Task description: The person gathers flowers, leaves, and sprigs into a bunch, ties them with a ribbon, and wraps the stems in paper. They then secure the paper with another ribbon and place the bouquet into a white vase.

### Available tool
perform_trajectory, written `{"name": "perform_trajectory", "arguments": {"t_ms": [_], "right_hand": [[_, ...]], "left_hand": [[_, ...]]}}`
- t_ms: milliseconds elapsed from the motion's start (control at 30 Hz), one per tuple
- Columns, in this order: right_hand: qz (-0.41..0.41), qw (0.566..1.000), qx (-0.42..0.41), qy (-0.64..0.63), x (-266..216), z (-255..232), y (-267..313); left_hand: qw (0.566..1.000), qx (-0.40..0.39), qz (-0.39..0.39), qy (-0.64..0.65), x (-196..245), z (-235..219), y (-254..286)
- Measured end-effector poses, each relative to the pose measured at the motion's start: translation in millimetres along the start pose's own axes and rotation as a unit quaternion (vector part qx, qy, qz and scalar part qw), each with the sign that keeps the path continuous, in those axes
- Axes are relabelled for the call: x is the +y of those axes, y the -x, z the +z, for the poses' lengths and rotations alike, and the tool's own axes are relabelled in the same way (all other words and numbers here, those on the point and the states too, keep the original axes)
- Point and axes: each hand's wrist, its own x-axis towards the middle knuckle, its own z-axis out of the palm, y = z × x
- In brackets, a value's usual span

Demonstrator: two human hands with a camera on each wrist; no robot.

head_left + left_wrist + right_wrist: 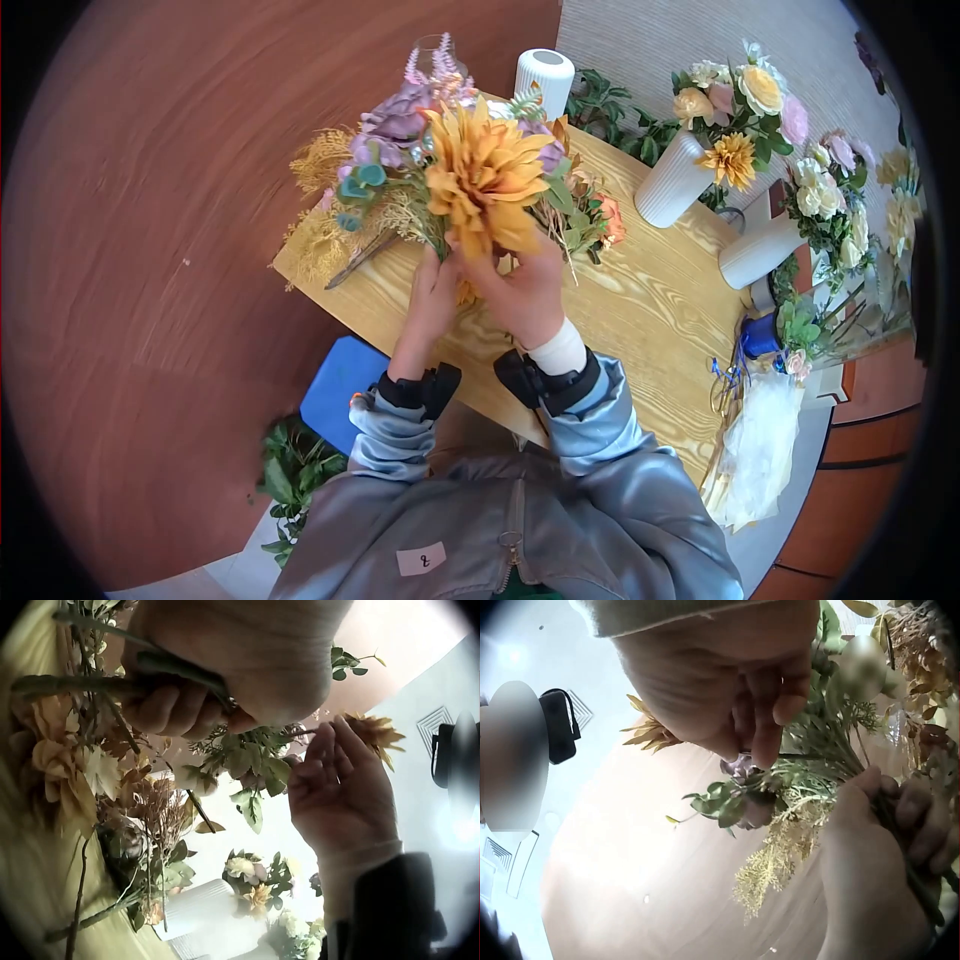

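Note:
My left hand (432, 300) grips a bouquet of artificial flowers by its stems; in the left wrist view several green stems (67, 686) stick out of the curled fingers. In the bouquet are a purple rose (397, 112), yellow-gold filler sprigs (780, 851) and green leaves (727, 806). With its fingertips, my right hand (720, 697) pinches the stem of a large orange flower (487, 175) just below the bloom. That bloom faces up toward the head camera and hides part of the bouquet. Its stem runs toward the left hand's bundle in the right wrist view.
Loose flowers and dried sprigs (320, 245) lie on the wooden table (640, 320). White ribbed vases (672, 185) with bouquets stand along the right, and another white vase (545, 75) is at the back. Blue ribbon (760, 335) and white netting (755, 450) lie at the right edge.

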Motion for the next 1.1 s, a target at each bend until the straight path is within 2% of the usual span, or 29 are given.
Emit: {"name": "perform_trajectory", "arguments": {"t_ms": [33,100,167,200,267,300,400,467,567,700,767,800,867,900,1000,1067,1100], "right_hand": [[0.012,0.999,-0.012,0.047,1.5,0.1,-1.7],[0.018,0.999,0.004,0.037,7.9,5.2,-3.1],[0.025,0.999,0.021,0.028,13.4,10.7,-1.7],[0.051,0.998,0.037,0.004,15.4,13.0,-0.5],[0.077,0.995,0.053,-0.019,20.5,16.2,1.1],[0.085,0.994,0.060,-0.030,23.5,17.3,1.4],[0.090,0.993,0.071,-0.017,19.1,18.1,0.5],[0.087,0.993,0.074,0.006,17.5,19.6,0.7],[0.083,0.993,0.080,0.007,21.4,23.9,3.4],[0.083,0.992,0.098,-0.015,25.6,27.3,6.7],[0.076,0.992,0.099,-0.012,26.4,27.5,6.7],[0.081,0.991,0.110,0.010,26.2,25.3,6.9],[0.083,0.990,0.107,0.030,26.2,21.1,7.7],[0.087,0.989,0.113,0.030,26.5,18.6,7.7],[0.105,0.989,0.105,0.017,27.7,13.9,7.2],[0.076,0.990,0.120,-0.012,29.7,13.8,6.0],[0.084,0.990,0.106,-0.026,28.3,13.0,5.5]], "left_hand": [[1.000,0.008,0.002,0.026,2.6,4.1,1.6],[0.999,0.015,0.005,0.052,-3.0,3.2,3.0],[0.999,-0.013,-0.003,0.042,-14.3,-2.1,1.6],[0.999,-0.014,-0.003,0.043,-19.2,-4.9,2.1],[0.997,-0.040,-0.061,-0.004,-6.2,-4.8,4.8],[0.997,-0.041,-0.062,-0.003,-0.9,-3.4,5.6],[0.995,-0.057,-0.033,-0.070,1.6,2.7,5.0],[0.995,-0.019,0.091,-0.028,-6.6,8.2,2.2],[0.990,-0.026,0.122,-0.067,-4.0,9.2,2.3],[0.989,-0.007,0.130,-0.076,-6.6,9.3,5.2],[0.986,-0.058,0.048,-0.147,-17.2,3.0,3.1],[0.987,-0.046,0.045,-0.145,-24.7,1.3,2.9],[0.964,-0.047,0.091,-0.244,-29.9,6.1,2.9],[0.954,-0.013,0.174,-0.244,-32.5,12.0,3.6],[0.971,0.014,0.164,-0.175,-21.8,19.7,6.7],[0.965,0.021,0.172,-0.198,-24.5,20.8,4.2],[0.970,0.024,0.171,-0.169,-25.7,22.0,2.8]]}}
